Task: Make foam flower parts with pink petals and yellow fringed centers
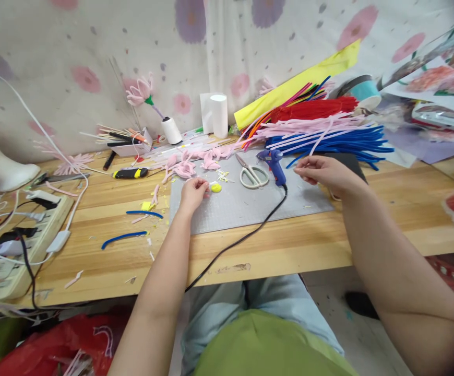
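Note:
My left hand (pixel 194 194) is over the left part of the grey mat (pixel 227 219), its fingers pinched together; whatever they hold is too small to make out. Right beside its fingertips lies a small yellow piece (pixel 216 187). At the mat's right side, my right hand (pixel 321 173) has its fingers closed on a pale pink pipe cleaner (pixel 322 137) that sticks up from them. Scissors (pixel 253 176) and a blue glue gun (pixel 274 166) lie on the mat between my hands. Pink petal shapes (pixel 184 166) lie along the mat's back left edge.
Bundles of blue (pixel 336 145), pink and red pipe cleaners are piled behind my right hand. The glue gun's black cord (pixel 246 237) crosses the table's front edge. A power strip (pixel 35 245) with cables, a yellow-black cutter (pixel 130 173) and two blue pieces are at left. A pink flower stands behind.

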